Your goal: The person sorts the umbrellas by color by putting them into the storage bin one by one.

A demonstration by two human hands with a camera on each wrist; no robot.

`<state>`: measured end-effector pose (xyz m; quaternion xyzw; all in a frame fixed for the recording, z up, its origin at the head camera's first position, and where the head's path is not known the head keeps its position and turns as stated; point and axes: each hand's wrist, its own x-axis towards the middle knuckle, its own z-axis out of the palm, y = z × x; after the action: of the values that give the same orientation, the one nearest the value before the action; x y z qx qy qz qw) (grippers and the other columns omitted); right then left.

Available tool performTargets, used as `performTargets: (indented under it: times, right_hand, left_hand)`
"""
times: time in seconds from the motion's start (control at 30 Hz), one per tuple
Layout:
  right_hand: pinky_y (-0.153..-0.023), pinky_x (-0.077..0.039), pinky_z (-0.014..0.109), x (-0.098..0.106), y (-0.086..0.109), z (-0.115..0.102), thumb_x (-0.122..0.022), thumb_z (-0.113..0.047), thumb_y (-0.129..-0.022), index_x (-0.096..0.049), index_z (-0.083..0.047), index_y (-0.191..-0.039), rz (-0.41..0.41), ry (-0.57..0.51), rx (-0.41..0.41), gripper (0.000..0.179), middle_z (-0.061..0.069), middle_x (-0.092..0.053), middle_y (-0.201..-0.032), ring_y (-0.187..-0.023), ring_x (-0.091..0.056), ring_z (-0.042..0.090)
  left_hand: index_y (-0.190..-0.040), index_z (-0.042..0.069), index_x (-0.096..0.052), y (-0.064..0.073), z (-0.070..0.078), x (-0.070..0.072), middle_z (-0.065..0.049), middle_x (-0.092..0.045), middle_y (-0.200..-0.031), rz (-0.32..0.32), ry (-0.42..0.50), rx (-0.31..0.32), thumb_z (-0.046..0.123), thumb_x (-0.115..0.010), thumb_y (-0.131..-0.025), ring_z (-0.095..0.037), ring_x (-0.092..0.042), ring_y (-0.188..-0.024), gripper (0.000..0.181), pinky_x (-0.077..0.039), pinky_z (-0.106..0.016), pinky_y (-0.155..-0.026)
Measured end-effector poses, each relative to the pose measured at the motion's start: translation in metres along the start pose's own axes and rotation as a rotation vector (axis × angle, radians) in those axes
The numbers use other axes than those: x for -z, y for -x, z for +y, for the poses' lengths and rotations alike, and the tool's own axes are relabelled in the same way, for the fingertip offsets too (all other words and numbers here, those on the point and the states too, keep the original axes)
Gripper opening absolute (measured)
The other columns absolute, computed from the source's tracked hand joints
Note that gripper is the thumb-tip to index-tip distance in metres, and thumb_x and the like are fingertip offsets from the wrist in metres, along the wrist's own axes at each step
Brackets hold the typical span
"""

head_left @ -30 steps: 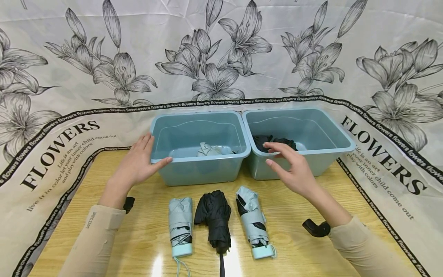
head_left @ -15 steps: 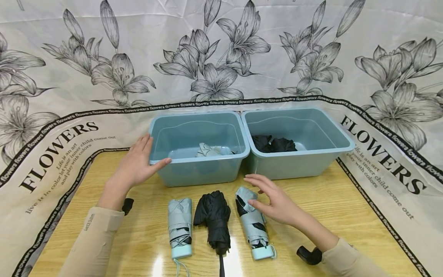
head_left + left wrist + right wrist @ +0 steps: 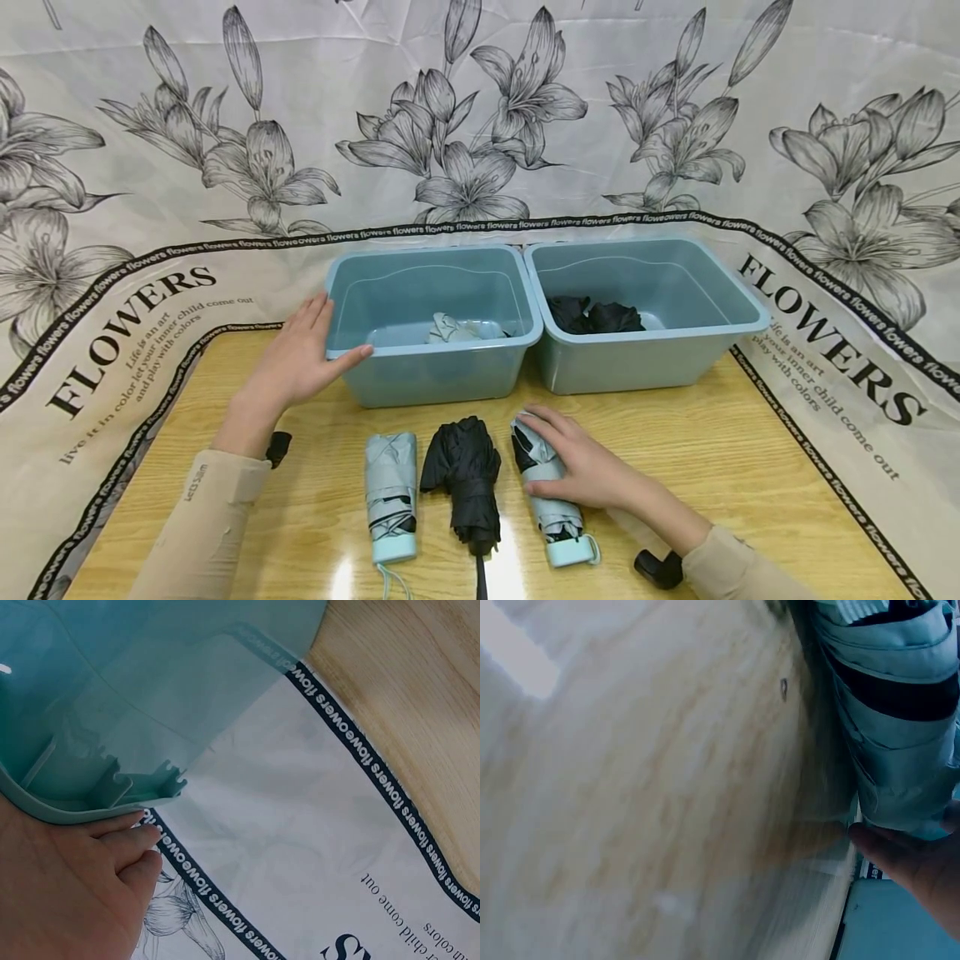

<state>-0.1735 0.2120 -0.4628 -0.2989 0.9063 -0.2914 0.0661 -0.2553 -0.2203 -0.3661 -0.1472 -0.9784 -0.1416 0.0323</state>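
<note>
My left hand rests at the left corner of the left blue bin, fingers straight along its side and thumb at the front rim. In the left wrist view the fingers lie against the outside of the rim. My right hand curls over the upper part of a folded light blue umbrella with black patches, lying on the table. The right wrist view has fingertips at the umbrella's end, down by the tabletop. Left of it lie a folded black umbrella and another light blue umbrella.
A second blue bin stands against the first, with bunched black fabric inside. Pale fabric lies in the left bin. Behind both hangs a white cloth printed with flowers, which also borders the wooden table.
My right hand has come away from the right bin, moving left and down onto the light blue umbrella. My left hand has stayed at the left bin.
</note>
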Motion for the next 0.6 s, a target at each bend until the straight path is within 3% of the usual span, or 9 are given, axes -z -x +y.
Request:
performTargets:
  times: [0.3,0.6]
  right_hand:
    - [-0.101,-0.05,0.064,-0.0036,-0.0031,0.0008,-0.08,-0.065,-0.079,-0.04,-0.017,-0.161,-0.045,0.059,-0.038,0.103,0.013,-0.03,-0.168,-0.143,-0.041,0.047]
    - [-0.101,-0.052,0.059,-0.0065,-0.0067,-0.0033,-0.087,-0.047,-0.077,-0.047,-0.01,-0.155,0.005,0.001,-0.02,0.095,0.017,-0.041,-0.158,-0.132,-0.054,0.041]
  left_hand:
    - [-0.164,-0.007,-0.009,-0.0003,0.0,-0.0008,-0.027,-0.006,-0.172,0.003,0.0,0.001,0.077,-0.042,-0.098,-0.044,-0.005,-0.159,0.112,-0.009,-0.06,-0.128]
    - [-0.163,-0.008,-0.01,-0.0013,0.0,-0.0008,-0.028,-0.007,-0.171,0.015,0.0,-0.003,0.077,-0.042,-0.098,-0.045,-0.006,-0.158,0.112,-0.01,-0.06,-0.128]
